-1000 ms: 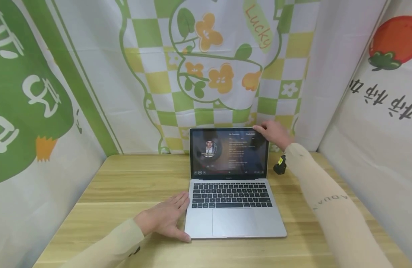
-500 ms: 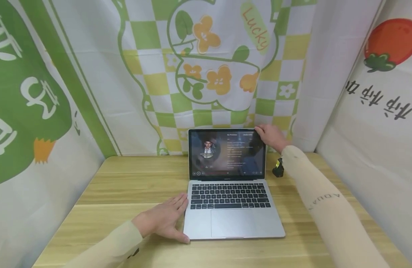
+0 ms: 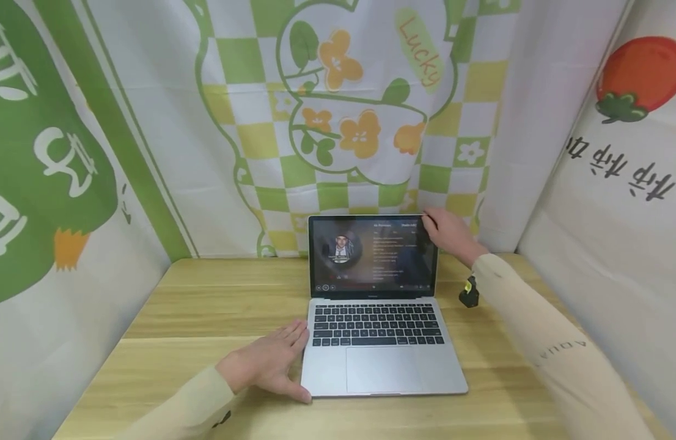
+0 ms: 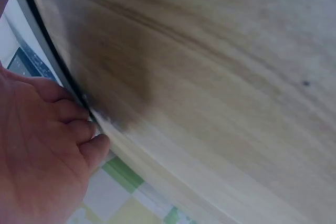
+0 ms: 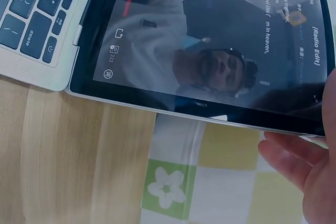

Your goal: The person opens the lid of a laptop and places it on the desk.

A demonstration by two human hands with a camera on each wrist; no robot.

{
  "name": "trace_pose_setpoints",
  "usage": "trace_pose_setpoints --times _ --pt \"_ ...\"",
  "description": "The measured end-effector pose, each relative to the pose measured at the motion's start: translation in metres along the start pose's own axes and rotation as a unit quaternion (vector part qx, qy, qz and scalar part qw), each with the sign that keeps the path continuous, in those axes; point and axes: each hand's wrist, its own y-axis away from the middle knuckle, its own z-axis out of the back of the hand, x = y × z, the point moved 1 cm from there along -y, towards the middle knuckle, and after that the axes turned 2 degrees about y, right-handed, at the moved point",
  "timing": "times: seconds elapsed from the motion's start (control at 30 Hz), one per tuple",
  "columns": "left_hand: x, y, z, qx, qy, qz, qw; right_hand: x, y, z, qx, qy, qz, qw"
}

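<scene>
A silver laptop (image 3: 379, 370) stands unfolded on the wooden table, its screen (image 3: 373, 256) upright and lit with a music player and lines of lyrics. My right hand (image 3: 450, 231) holds the screen's upper right corner, thumb at the front; the other fingers are mostly hidden behind it. In the right wrist view, fingertips (image 5: 286, 153) show past the lid's edge. Along the base's left side lies my left hand (image 3: 272, 360), fingers extended against the edge and thumb by the front left corner. The left wrist view shows its palm (image 4: 39, 150) beside the laptop's thin edge.
A small black device with a yellow mark (image 3: 469, 292) hangs under the right sleeve cuff. Behind the table (image 3: 195, 305) hangs a green-and-yellow checked curtain (image 3: 294, 177). Printed white fabric (image 3: 607, 226) encloses both sides.
My right hand has slid slightly right along the screen's top edge toward the corner, and its forearm has shifted right. The left hand and the laptop base stay in place.
</scene>
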Motion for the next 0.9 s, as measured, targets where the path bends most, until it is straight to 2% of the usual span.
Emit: trace_pose_setpoints --times 0.2,0.37,0.5,0.67,0.77,0.9 --pt "-0.003 -0.002 0.006 0.013 -0.001 0.004 0.9999 -0.004 0.012 0.003 -0.010 -0.014 0.011 0.9998" --pt "-0.001 -0.006 0.010 0.017 -0.008 0.006 0.9998 -0.005 0.020 0.011 0.006 -0.014 0.007 0.9999" --pt "0.002 -0.010 0.013 0.008 0.011 0.011 0.9998 -0.007 0.031 0.016 0.030 -0.007 0.005 0.9995" --pt "0.006 -0.017 0.021 -0.011 0.040 0.030 0.9987 -0.010 0.046 0.016 0.037 0.011 0.028 0.9989" --pt "0.008 -0.020 0.030 -0.021 0.036 0.037 0.9984 -0.012 0.055 0.013 0.039 0.021 0.041 0.9982" --pt "0.010 -0.021 0.043 -0.033 0.037 0.043 0.9978 -0.016 0.068 0.009 0.055 0.015 0.033 0.9978"
